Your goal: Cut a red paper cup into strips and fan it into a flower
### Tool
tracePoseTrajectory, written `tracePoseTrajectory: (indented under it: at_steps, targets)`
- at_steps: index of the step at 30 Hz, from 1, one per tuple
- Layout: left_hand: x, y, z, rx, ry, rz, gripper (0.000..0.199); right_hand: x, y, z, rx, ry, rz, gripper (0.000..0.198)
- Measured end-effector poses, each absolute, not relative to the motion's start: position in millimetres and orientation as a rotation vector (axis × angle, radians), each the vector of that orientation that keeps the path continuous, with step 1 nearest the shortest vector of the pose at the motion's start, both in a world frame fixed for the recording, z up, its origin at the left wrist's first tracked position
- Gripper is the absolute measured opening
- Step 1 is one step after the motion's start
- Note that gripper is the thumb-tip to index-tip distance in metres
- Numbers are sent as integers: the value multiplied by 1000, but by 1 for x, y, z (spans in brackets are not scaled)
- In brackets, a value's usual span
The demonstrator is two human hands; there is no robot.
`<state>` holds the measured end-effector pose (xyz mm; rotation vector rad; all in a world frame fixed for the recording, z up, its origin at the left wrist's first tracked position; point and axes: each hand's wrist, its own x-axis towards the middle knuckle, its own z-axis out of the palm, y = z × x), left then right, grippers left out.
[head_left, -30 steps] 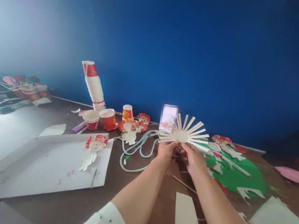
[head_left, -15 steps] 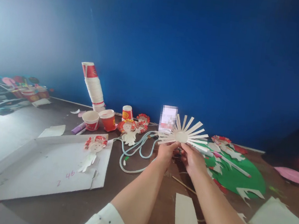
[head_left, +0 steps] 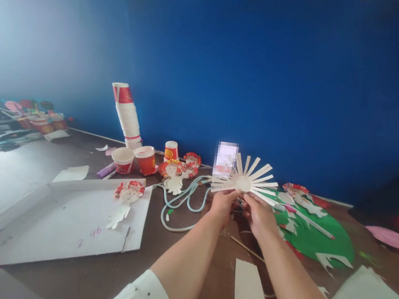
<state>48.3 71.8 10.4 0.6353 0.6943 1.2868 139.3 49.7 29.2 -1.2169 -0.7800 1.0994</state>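
Observation:
Between my two hands is a paper cup cut into strips (head_left: 243, 183), its white strips fanned out like rays around a round base. My left hand (head_left: 223, 205) pinches its lower left edge, thumb on top. Closed on the lower right edge is my right hand (head_left: 257, 213), its thumb close to the other one. The fingers beneath are mostly hidden. Behind the fan, a pale upright rectangle (head_left: 225, 160) is blurred out. A green round sheet (head_left: 323, 235) with white paper scraps and a pink-and-white marker (head_left: 314, 223) lies right of my right hand.
A leaning stack of paper cups (head_left: 128, 116) stands by the blue partition (head_left: 209, 73). Red paper cups (head_left: 145, 160) and paper dolls (head_left: 173, 175) sit nearby. A pale blue cord (head_left: 178, 228) loops left of my hands. A white board (head_left: 66, 225) carries another paper doll (head_left: 127, 199).
The view has shifted very slightly. Both hands keep the same hold on the cut paper cup; little else differs.

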Motion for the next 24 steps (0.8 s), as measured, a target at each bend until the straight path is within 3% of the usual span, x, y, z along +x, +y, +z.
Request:
tracePoseTrajectory:
  at_steps: [9,13,17,24]
  targets:
    - [47,74,13,515,621,1372,36,170,32,48,-1465,-1114,1136,23]
    - [47,74,17,455,631,1364,34,224,10,65,-1863,-1674,768,21]
    - [48,75,17,464,642,1340,31,256,-12,64,-1943,-2029,508,20]
    - [46,70,13,536,675,1328,35,213,-32,62,-2056,-2431,-31,22]
